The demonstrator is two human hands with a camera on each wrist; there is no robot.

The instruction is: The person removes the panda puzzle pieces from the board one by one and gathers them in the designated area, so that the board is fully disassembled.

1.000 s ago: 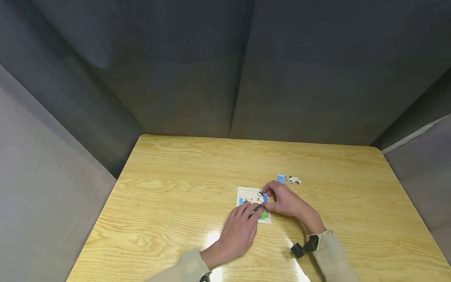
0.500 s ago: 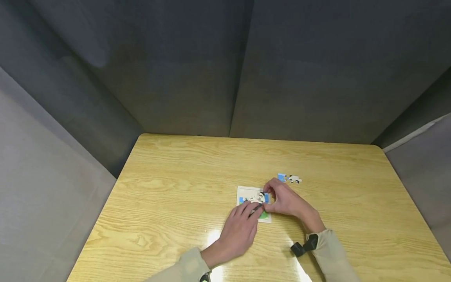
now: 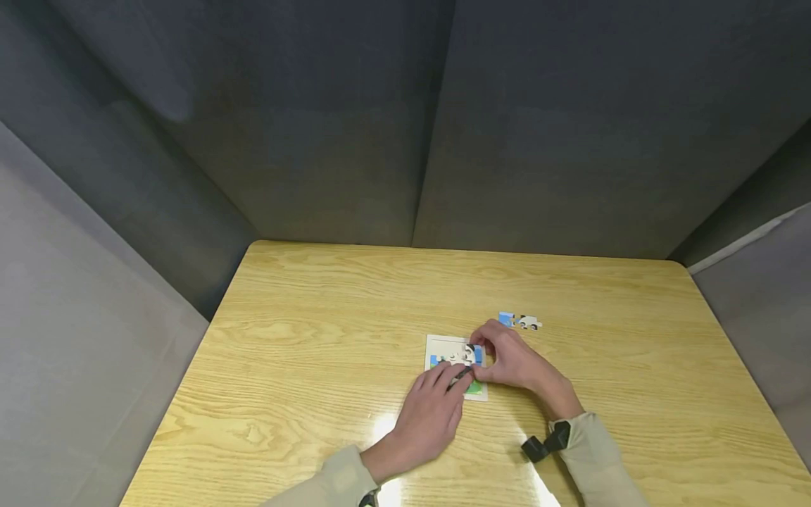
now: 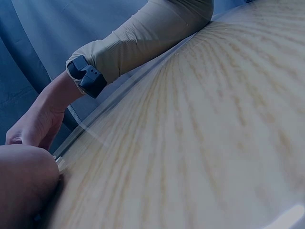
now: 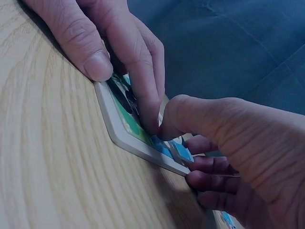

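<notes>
A small jigsaw puzzle in a white tray (image 3: 429, 343) lies on the table, its picture partly blue, green and panda-like black and white. My left hand (image 3: 427, 415) rests on its lower part, fingers extended over the fitted pieces. At the tray's upper right corner my right hand (image 3: 512, 358) pinches a blue, white and black puzzle piece (image 3: 476, 354) between thumb and fingers. The right wrist view shows that puzzle piece (image 5: 182, 151) slightly tilted above the tray edge. Fingers hide part of the picture. In the left wrist view the puzzle is almost wholly hidden behind the left hand (image 4: 24, 186).
Beyond the right hand lie two loose puzzle pieces, a blue one (image 3: 506, 319) and a black-and-white one (image 3: 529, 322), close together. The wooden table (image 3: 304, 338) is bordered by dark curtains (image 3: 329, 141) at the back and grey panels at the sides.
The right fingers and the puzzle piece have shifted only slightly at the tray's upper right corner. The left hand has stayed in place.
</notes>
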